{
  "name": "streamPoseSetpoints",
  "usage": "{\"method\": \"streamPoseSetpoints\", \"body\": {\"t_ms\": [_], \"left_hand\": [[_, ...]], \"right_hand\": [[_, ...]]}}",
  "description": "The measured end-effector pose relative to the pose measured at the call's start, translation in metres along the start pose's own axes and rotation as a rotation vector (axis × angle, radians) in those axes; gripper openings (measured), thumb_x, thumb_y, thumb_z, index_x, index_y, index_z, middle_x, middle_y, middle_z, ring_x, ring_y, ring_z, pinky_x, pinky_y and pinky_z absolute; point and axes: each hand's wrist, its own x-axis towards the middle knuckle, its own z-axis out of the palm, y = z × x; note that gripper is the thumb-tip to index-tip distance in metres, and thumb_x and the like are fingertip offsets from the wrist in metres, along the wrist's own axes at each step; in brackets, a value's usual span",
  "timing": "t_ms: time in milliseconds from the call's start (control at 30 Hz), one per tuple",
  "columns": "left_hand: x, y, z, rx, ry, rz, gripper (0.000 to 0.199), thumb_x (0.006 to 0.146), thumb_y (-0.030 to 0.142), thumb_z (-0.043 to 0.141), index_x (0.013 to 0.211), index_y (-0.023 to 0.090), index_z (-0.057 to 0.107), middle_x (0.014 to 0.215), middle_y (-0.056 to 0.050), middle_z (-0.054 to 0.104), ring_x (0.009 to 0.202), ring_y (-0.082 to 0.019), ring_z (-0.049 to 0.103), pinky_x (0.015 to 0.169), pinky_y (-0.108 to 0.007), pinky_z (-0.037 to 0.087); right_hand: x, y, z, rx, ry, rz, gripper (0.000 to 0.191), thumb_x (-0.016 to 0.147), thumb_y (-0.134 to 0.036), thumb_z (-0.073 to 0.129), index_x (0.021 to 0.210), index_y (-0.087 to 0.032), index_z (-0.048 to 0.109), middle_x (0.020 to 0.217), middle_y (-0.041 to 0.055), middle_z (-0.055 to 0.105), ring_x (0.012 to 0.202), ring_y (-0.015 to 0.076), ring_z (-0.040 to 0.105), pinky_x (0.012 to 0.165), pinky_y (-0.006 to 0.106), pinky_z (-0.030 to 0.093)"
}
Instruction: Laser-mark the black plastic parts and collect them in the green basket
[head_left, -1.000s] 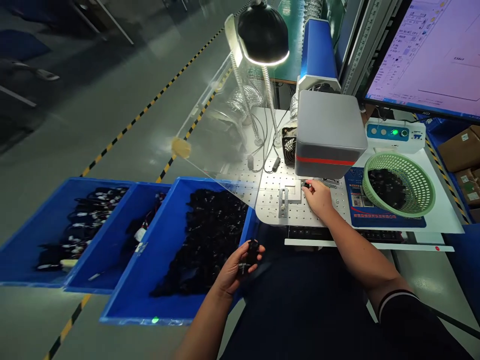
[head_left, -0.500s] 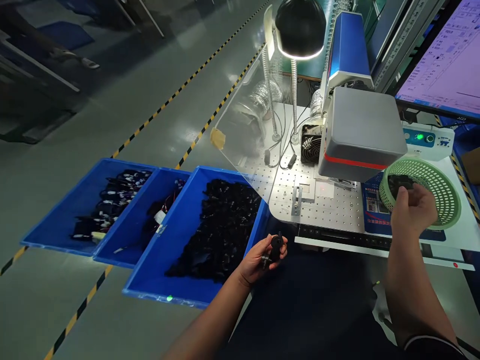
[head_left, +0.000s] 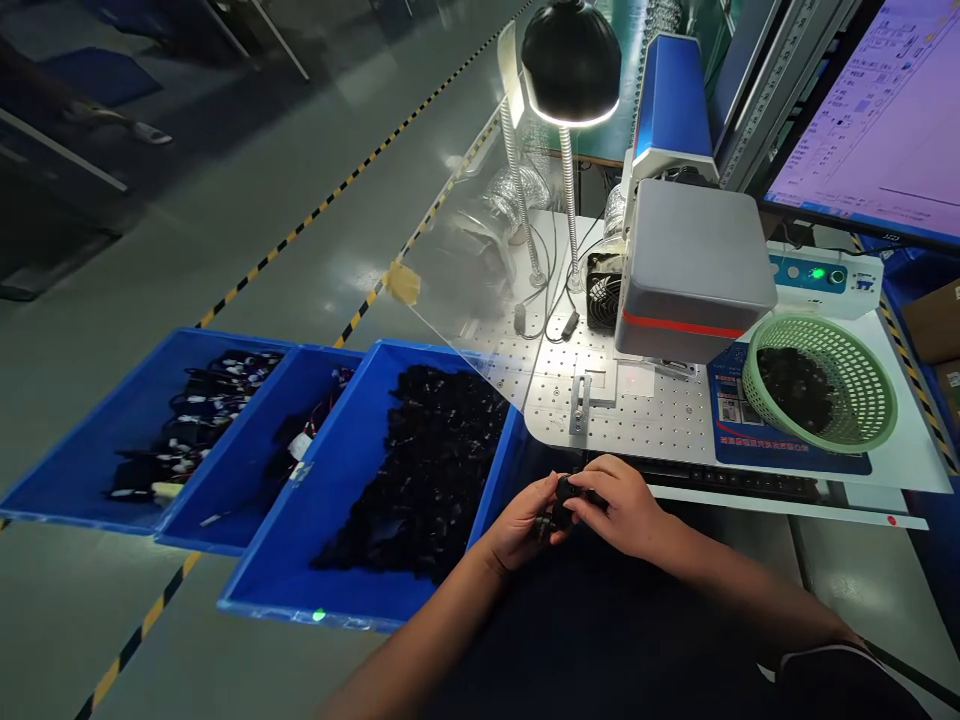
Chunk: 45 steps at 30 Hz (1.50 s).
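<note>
My left hand [head_left: 523, 522] is closed around a small black part [head_left: 561, 508] in front of the bench edge. From the right, my right hand [head_left: 616, 502] meets it, fingers pinched at the same black part; whether they hold a separate small piece is hidden. A green basket [head_left: 862, 385] on the bench at the right holds small black pieces [head_left: 796, 388]. Left of my hands, a large blue bin [head_left: 300, 540] contains a pile of black parts [head_left: 427, 460].
Two more blue bins [head_left: 82, 450] with wired parts lie further left. A grey and blue machine head [head_left: 694, 260] overhangs the perforated metal plate [head_left: 652, 420]. Behind are a lamp [head_left: 571, 60], a clear sheet [head_left: 465, 260] and a monitor [head_left: 877, 120].
My right hand has left the green basket and moved left to the black part in my left hand. The view has shifted slightly.
</note>
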Motion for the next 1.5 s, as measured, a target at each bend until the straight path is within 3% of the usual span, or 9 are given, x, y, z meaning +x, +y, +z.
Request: {"method": "streamPoseSetpoints", "body": {"t_ms": [133, 267, 400, 533, 800, 1033, 1500], "left_hand": [[-0.004, 0.002, -0.010, -0.010, 0.034, 0.005, 0.037, 0.090, 0.045, 0.059, 0.109, 0.013, 0.065, 0.079, -0.008, 0.061, 0.060, -0.014, 0.055, 0.044, -0.020, 0.041], [-0.016, 0.009, -0.038, -0.073, 0.186, 0.040, 0.029, 0.091, 0.036, 0.059, 0.106, 0.013, 0.066, 0.085, -0.009, 0.060, 0.070, -0.015, 0.058, 0.045, -0.018, 0.042], [-0.030, 0.012, -0.075, -0.146, 0.298, 0.083, 0.025, 0.092, 0.032, 0.056, 0.098, 0.010, 0.067, 0.085, -0.010, 0.057, 0.073, -0.015, 0.056, 0.043, -0.016, 0.042], [-0.040, 0.007, -0.097, -0.169, 0.279, 0.068, 0.028, 0.092, 0.034, 0.054, 0.091, 0.009, 0.067, 0.079, -0.009, 0.054, 0.069, -0.014, 0.052, 0.040, -0.015, 0.041], [-0.040, 0.008, -0.099, -0.161, 0.263, 0.042, 0.027, 0.090, 0.035, 0.056, 0.091, 0.011, 0.067, 0.080, -0.009, 0.054, 0.068, -0.015, 0.052, 0.038, -0.015, 0.042], [-0.041, 0.008, -0.098, -0.156, 0.263, 0.046, 0.025, 0.090, 0.033, 0.055, 0.092, 0.011, 0.066, 0.080, -0.010, 0.055, 0.067, -0.015, 0.052, 0.038, -0.015, 0.042], [-0.040, 0.007, -0.100, -0.143, 0.257, 0.052, 0.026, 0.091, 0.034, 0.055, 0.096, 0.011, 0.066, 0.084, -0.010, 0.057, 0.069, -0.016, 0.054, 0.039, -0.016, 0.042]], "right_hand": [[0.012, 0.025, -0.017, -0.074, 0.110, 0.096, 0.013, 0.092, -0.029, 0.061, 0.099, -0.021, 0.068, 0.088, 0.0050, 0.065, 0.081, 0.0181, 0.061, 0.073, 0.032, 0.051], [0.037, 0.071, -0.044, -0.315, 0.274, 0.314, 0.014, 0.091, -0.030, 0.060, 0.094, -0.020, 0.070, 0.084, 0.0052, 0.065, 0.074, 0.0195, 0.058, 0.072, 0.035, 0.049], [0.059, 0.107, -0.057, -0.365, 0.227, 0.416, 0.015, 0.089, -0.027, 0.059, 0.093, -0.019, 0.071, 0.092, 0.0076, 0.065, 0.083, 0.0224, 0.061, 0.078, 0.037, 0.049], [0.071, 0.121, -0.053, -0.344, 0.239, 0.428, 0.014, 0.088, -0.026, 0.059, 0.092, -0.020, 0.071, 0.095, 0.0079, 0.066, 0.089, 0.0236, 0.061, 0.081, 0.037, 0.049], [0.078, 0.131, -0.048, -0.312, 0.284, 0.454, 0.014, 0.086, -0.025, 0.063, 0.095, -0.020, 0.071, 0.103, 0.0090, 0.068, 0.092, 0.0234, 0.061, 0.087, 0.039, 0.049], [0.066, 0.128, -0.048, -0.339, 0.317, 0.488, 0.025, 0.084, -0.028, 0.064, 0.106, -0.016, 0.068, 0.095, 0.0082, 0.065, 0.089, 0.0235, 0.060, 0.080, 0.037, 0.049], [0.067, 0.127, -0.046, -0.389, 0.284, 0.490, 0.018, 0.087, -0.029, 0.059, 0.097, -0.018, 0.070, 0.090, 0.0066, 0.063, 0.086, 0.0223, 0.058, 0.078, 0.036, 0.047]]}}
